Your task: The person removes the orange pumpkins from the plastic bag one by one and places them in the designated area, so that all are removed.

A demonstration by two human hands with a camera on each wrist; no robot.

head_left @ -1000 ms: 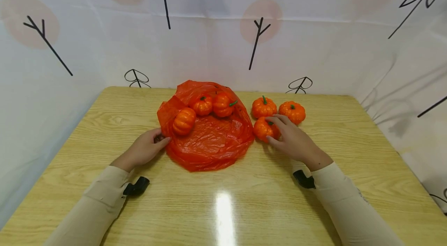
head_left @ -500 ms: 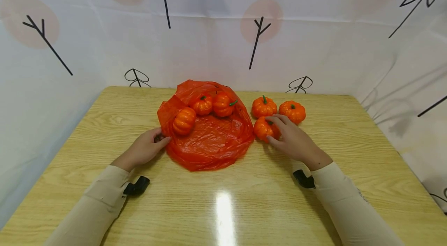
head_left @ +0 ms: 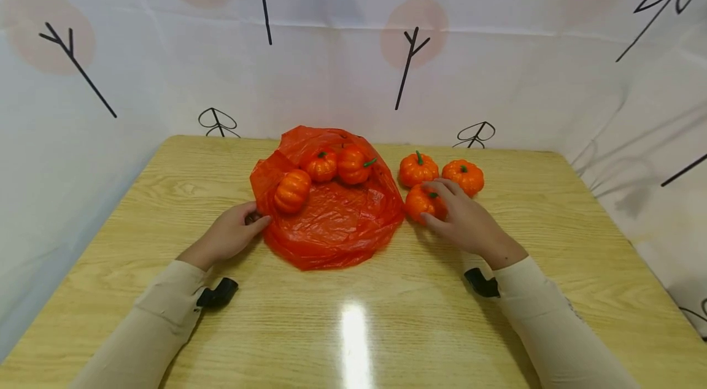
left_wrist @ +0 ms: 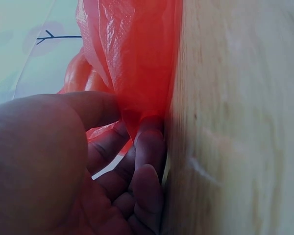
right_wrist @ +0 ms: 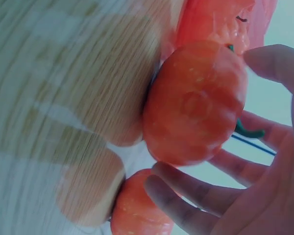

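A red plastic bag [head_left: 337, 217] lies spread on the table, its rim standing up at the back. My left hand [head_left: 229, 234] pinches the bag's left edge; the left wrist view shows the thumb and fingers on the thin film [left_wrist: 142, 54]. Three small orange pumpkins, one of them ribbed [head_left: 292, 191], rest on the bag along its left and back. At the bag's right side my right hand [head_left: 468, 222] holds another small pumpkin [right_wrist: 191, 107], thumb on one side and fingers on the other. Its green stem [right_wrist: 250, 129] shows in the right wrist view.
Two more small pumpkins stand behind the right hand, one with an upright stem [head_left: 418, 169] and one further right [head_left: 465, 179]. The wooden table [head_left: 298, 327] ends at a white printed cloth [head_left: 331, 82] behind and at the sides.
The pumpkin at my right hand has shifted slightly to the right and tilted. My left hand and the bag stay almost the same.
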